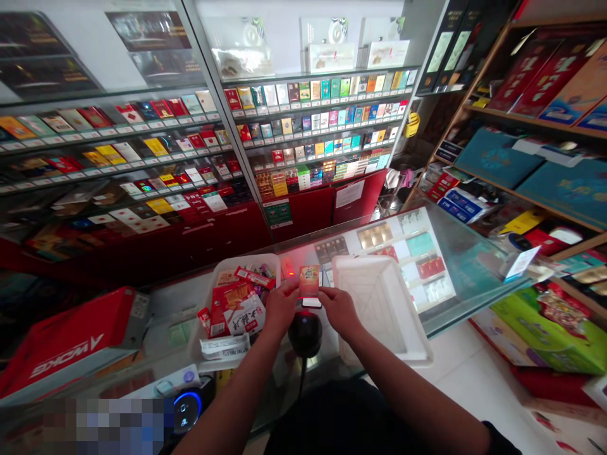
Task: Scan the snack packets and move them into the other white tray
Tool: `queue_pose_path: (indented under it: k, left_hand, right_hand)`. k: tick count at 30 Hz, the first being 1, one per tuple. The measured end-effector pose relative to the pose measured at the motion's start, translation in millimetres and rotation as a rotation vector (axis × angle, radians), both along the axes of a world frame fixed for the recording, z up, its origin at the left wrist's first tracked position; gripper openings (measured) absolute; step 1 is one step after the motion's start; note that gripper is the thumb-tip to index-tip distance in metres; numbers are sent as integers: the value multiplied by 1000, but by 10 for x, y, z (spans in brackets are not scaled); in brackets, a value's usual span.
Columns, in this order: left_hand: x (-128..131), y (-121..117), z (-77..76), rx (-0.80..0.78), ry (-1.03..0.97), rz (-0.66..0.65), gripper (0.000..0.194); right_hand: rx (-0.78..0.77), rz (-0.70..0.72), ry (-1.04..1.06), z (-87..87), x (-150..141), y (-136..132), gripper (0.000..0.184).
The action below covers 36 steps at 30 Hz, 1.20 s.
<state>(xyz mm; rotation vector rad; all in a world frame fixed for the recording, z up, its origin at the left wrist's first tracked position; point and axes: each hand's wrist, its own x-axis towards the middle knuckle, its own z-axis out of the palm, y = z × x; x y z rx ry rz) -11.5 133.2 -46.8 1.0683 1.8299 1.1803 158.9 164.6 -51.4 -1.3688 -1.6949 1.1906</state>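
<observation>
Between my two hands is a small red-orange snack packet, held upright over the counter. My left hand pinches its lower left edge, and my right hand grips the lower right. Just below the packet stands a black barcode scanner, its cable running down toward me. A red glow shows on the counter left of the packet. Beside my left hand, a white plastic basket holds several wrapped snacks, among them a large red packet. To the right of my right hand lies a white plastic tray.
The glass counter extends right, with small boxes displayed beneath it. A large red box sits at the left. Behind the counter, glass shelves hold rows of cigarette packs. A wooden shelf unit with boxes stands at the right.
</observation>
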Motion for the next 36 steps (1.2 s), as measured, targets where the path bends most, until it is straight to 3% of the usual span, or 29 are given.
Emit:
queue_pose_path:
  k: [9,16,20,26,30,36]
  left_hand:
    - [-12,-18,28,-31,27,-4,28]
    - [-23,-8,-119,20,-31,74,24]
    - [-18,-29,-147,-5,-5,44,23]
    - [16,-93,7,3,15,56,25]
    - [7,-151,121,29,-134,153,30]
    - [-189,-279,161,118,-260,314,37]
  right_hand:
    - [17,32,-25,43,-17,-18,32]
    - [-10,35,-68,-31,-3,-17,34]
    - [-15,48,-41,-27,5,-23,33]
    - [6,64,-23,58,-20,-37,31]
    - [26,111,-3,163,-129,-42,30]
    - [66,186,-49,349,-450,-69,26]
